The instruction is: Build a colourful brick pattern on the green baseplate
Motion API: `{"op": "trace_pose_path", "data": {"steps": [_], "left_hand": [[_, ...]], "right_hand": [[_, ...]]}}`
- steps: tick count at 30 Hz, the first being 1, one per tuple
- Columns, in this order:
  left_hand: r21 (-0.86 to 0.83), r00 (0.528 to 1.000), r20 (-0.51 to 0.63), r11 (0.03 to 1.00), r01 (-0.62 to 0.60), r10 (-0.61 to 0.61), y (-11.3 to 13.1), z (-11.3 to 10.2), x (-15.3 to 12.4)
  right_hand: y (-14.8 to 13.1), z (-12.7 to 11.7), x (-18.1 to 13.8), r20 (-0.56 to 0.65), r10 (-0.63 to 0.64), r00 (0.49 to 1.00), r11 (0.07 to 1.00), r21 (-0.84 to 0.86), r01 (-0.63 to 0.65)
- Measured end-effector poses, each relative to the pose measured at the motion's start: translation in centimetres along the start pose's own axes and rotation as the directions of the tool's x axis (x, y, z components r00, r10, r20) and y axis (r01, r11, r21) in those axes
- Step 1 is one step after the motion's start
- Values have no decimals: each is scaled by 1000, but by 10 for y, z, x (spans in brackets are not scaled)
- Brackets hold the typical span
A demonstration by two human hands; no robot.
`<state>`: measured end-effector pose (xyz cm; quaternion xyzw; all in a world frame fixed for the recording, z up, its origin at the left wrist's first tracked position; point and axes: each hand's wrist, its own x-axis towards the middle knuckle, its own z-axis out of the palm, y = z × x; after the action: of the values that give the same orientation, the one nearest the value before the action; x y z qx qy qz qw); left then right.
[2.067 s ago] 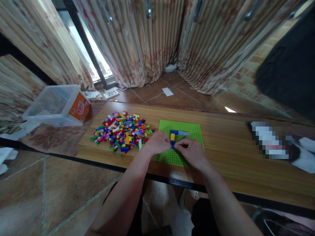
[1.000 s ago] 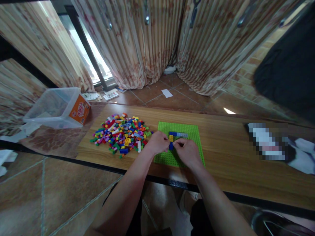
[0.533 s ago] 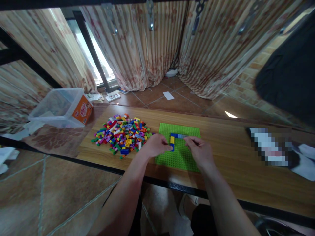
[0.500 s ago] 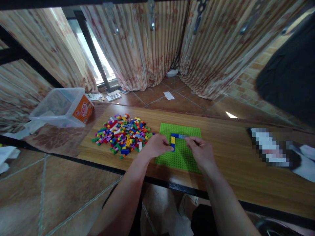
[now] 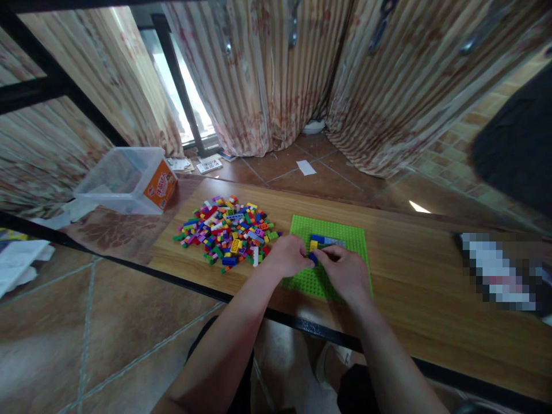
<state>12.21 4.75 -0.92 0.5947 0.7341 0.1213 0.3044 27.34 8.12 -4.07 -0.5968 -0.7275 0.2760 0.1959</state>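
Note:
On the green baseplate (image 5: pixel 360 236), toy building bricks form a corner shape. A dark blue brick (image 5: pixel 318 238) and grey-blue bricks (image 5: pixel 333 242) make its far row. A yellow brick (image 5: pixel 313 245) comes down from the left end, with another dark blue brick (image 5: pixel 313 257) at the near end. My left hand (image 5: pixel 288 256) is closed, thumb and fingertips against the left side of that near blue brick. From the right, my right hand (image 5: pixel 347 271) pinches at the same brick, its curled fingers covering part of the plate.
A heap of loose multicoloured bricks (image 5: pixel 228 230) lies left of the plate on the wooden table (image 5: pixel 405 259). Beyond its left end stands a clear plastic box (image 5: pixel 125 184) with an orange label. A blurred-out flat object (image 5: pixel 495 270) is at the right.
My right hand has moved left and nearer, from the end of the grey-blue row to the near blue brick. My left hand stays by that brick. The view has shifted slightly.

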Motion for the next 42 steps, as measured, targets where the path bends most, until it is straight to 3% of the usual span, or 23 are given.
{"op": "trace_pose_path", "data": {"steps": [4, 10, 19, 24, 28, 31, 35, 38, 42], "left_hand": [[25, 1000, 20, 1000, -1, 0, 1, -2, 1], [53, 999, 37, 999, -4, 2, 0, -1, 3], [-98, 997, -29, 992, -78, 76, -7, 5, -2], [-278, 975, -194, 947, -158, 106, -12, 2, -3], [-436, 912, -410, 874, -214, 18, -19, -5, -2], [-533, 827, -555, 801, -273, -87, -27, -11, -4], [-579, 735, -646, 759, -298, -205, -44, -22, -7], [-561, 681, -666, 806, -190, -304, -63, -35, -10], [-455, 568, -706, 885, 94, -423, -95, -59, -20]], "right_hand": [[-4, 4, 2, -11, 18, 1000, 992, -128, -19], [1, 4, 8, 14, -1, 1000, 992, -127, 3], [11, 5, 12, 44, -15, 999, 987, -156, 22], [10, 3, 10, -31, 3, 1000, 987, -158, -8], [0, 6, 1, -167, -69, 984, 995, -80, 57], [-12, 14, -8, -235, -226, 945, 971, 29, 239], [-30, 29, -21, -216, -459, 861, 870, 88, 486], [-39, 39, -29, -173, -541, 823, 817, 123, 563], [-44, 45, -32, -136, -544, 828, 816, 145, 559]]}}
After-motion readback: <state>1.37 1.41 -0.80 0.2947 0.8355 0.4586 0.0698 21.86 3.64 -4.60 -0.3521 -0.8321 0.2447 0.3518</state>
